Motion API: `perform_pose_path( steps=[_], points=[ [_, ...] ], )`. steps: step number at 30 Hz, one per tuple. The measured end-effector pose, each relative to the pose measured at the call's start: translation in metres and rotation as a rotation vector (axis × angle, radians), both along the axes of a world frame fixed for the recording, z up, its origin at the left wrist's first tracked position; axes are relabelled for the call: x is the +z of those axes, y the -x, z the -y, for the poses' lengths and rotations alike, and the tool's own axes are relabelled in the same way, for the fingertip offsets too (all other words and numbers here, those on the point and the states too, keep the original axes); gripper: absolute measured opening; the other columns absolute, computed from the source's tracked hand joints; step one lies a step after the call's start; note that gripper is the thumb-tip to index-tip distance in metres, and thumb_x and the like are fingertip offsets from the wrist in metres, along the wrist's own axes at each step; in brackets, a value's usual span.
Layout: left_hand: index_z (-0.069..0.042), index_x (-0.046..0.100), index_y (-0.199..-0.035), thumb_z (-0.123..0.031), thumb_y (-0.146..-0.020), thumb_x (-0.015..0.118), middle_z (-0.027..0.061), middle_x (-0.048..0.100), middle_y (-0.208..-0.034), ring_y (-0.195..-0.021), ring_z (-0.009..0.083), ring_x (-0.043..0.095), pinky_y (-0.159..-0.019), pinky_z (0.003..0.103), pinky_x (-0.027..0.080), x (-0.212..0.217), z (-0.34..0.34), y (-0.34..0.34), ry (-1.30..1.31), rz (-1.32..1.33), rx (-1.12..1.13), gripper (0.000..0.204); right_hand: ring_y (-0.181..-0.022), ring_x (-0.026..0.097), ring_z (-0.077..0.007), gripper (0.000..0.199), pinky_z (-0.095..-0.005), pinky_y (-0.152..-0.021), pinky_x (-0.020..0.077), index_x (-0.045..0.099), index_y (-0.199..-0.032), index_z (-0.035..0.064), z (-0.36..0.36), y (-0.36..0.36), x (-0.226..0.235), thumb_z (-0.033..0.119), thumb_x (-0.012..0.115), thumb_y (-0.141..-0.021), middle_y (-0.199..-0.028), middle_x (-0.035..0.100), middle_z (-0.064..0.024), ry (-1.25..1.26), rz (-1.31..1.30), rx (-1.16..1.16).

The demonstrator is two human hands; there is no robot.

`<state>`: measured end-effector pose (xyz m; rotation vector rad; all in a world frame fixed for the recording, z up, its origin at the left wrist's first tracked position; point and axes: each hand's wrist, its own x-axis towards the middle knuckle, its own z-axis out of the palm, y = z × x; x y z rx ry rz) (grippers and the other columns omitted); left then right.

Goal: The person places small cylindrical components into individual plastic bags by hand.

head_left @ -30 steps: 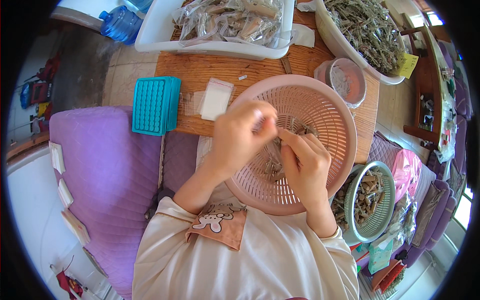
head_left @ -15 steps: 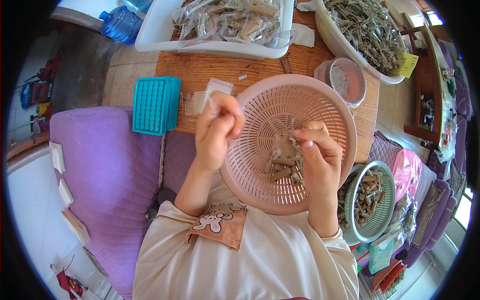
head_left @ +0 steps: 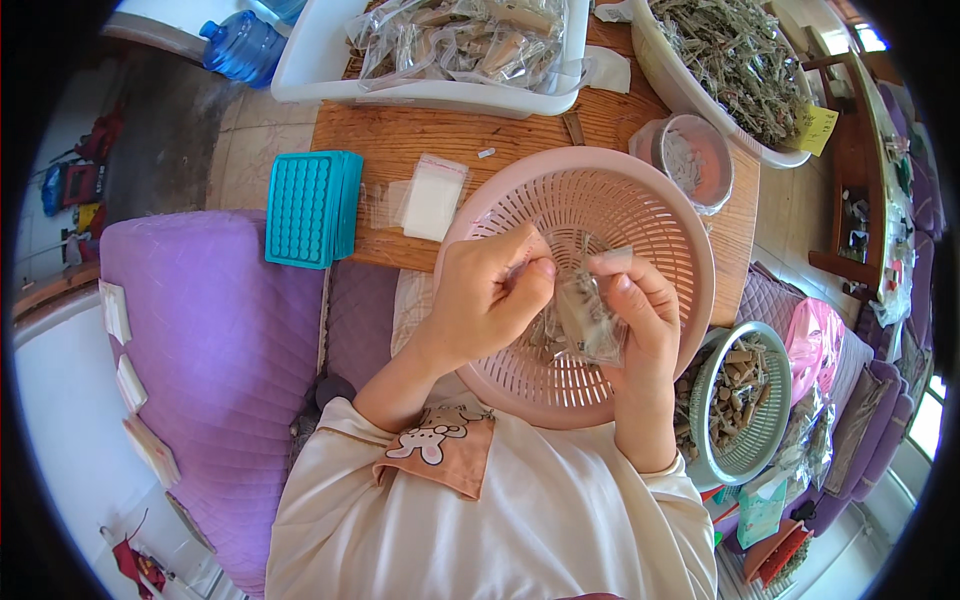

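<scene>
Over a pink slotted basket (head_left: 690, 330) both hands are close together. My right hand (head_left: 645, 310) pinches the top of a small clear plastic bag (head_left: 588, 315) with brownish pieces inside. Close by on its left, my left hand (head_left: 495, 297) is closed, thumb against curled fingers; whatever it may hold is hidden. Part of the basket's contents lies behind the bag and the hands. To the left of the basket, a flat stack of clear and white bags (head_left: 434, 197) rests on the wooden table.
Teal moulded trays (head_left: 312, 210) are stacked at left. A white bin (head_left: 425, 97) of filled bags and a tub of dried plant pieces (head_left: 725, 70) stand at the back. A pink-rimmed container (head_left: 697, 160) and a pale green basket (head_left: 780, 370) are at right.
My left hand has moved right and down from beside the stacked bags to the bag in my right hand. The held bag now hangs more plainly in view below the fingers.
</scene>
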<state>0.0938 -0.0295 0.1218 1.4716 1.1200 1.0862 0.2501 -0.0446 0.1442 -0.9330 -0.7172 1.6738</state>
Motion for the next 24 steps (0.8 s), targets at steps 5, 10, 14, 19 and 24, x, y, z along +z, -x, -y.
perform_pose_path(
  steps=[5, 10, 14, 19, 24],
  points=[
    [-0.004, 0.051, -0.069, -0.006, -0.074, 0.054, 0.0035, 0.046, -0.054, -0.040, 0.0157, 0.039, -0.039, 0.026, 0.031, 0.001, 0.005, -0.003, -0.286, -0.082, 0.138, 0.007, -0.073, 0.054, -0.0091, 0.017, -0.0213, -0.065, 0.0434, 0.057, -0.094, -0.0016, 0.005, 0.002, -0.001, 0.010, 0.050, -0.084, -0.085, 0.058, -0.0046, 0.160, -0.251, -0.039],
    [-0.011, 0.049, -0.070, -0.009, -0.061, 0.060, -0.0024, 0.031, -0.052, -0.042, 0.0118, 0.036, -0.039, 0.023, 0.028, -0.006, -0.003, 0.005, -0.987, -0.381, 0.217, 0.013, -0.057, 0.045, -0.0166, 0.011, -0.0273, -0.052, 0.0417, 0.046, -0.071, 0.0038, 0.000, 0.012, -0.010, 0.010, 0.046, -0.080, -0.065, 0.043, -0.0041, 0.247, -0.805, 0.018],
    [-0.014, 0.047, -0.069, -0.012, -0.058, 0.059, -0.0033, 0.027, -0.053, -0.044, 0.0103, 0.035, -0.040, 0.021, 0.026, -0.013, -0.003, 0.020, -1.158, -0.562, 0.228, 0.017, -0.052, 0.034, -0.0093, 0.020, -0.0226, -0.048, 0.0312, 0.039, -0.061, 0.0071, -0.004, 0.021, -0.006, 0.009, 0.048, -0.079, -0.061, 0.035, 0.0000, 0.193, -0.750, 0.118],
    [-0.013, 0.044, -0.066, -0.012, -0.062, 0.058, -0.0014, 0.029, -0.053, -0.043, 0.0131, 0.036, -0.040, 0.024, 0.027, -0.017, -0.005, 0.038, -1.207, -0.614, 0.212, 0.014, -0.050, 0.031, -0.0016, 0.039, -0.0197, -0.042, 0.0250, 0.029, -0.056, 0.0111, -0.009, 0.023, 0.004, 0.000, 0.060, -0.077, -0.054, 0.036, 0.0072, 0.158, -0.022, 0.293],
    [-0.008, 0.052, -0.072, -0.022, -0.080, 0.054, 0.0096, 0.048, -0.059, -0.053, 0.0265, 0.050, -0.049, 0.034, 0.041, 0.004, -0.032, 0.080, -0.601, -0.633, 0.158, 0.016, -0.048, 0.037, -0.0029, 0.036, -0.0181, -0.043, 0.0304, 0.032, -0.057, 0.0101, -0.043, 0.031, 0.006, 0.002, 0.059, -0.077, -0.053, 0.039, 0.0041, 0.152, 0.035, 0.150]
  ],
)
